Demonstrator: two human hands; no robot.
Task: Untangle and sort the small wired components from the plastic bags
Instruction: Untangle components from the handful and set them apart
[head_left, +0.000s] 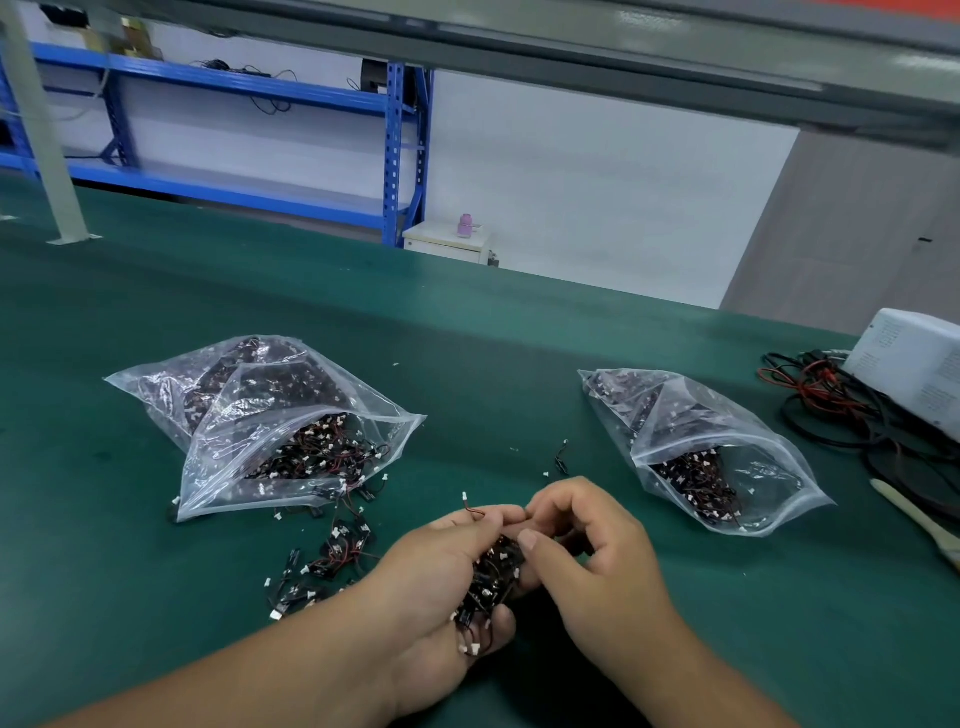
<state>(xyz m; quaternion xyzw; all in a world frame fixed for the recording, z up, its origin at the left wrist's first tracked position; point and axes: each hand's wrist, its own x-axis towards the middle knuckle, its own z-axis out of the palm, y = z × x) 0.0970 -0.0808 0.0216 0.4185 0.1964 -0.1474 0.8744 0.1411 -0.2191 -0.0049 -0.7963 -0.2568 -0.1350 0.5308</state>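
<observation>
L hand (441, 597) fingers curled round clump of wired components (496, 571); R hand (592, 556) fingers pinch at it. Risk: hard tug snaps leads, or pcs spill onto surface (519, 374).

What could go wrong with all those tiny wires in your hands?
Pieces might slip from the clump that the left hand holds while the right hand picks at it. They could mix with the loose pile on the mat. The left bag lies open, so more may spill out.
</observation>
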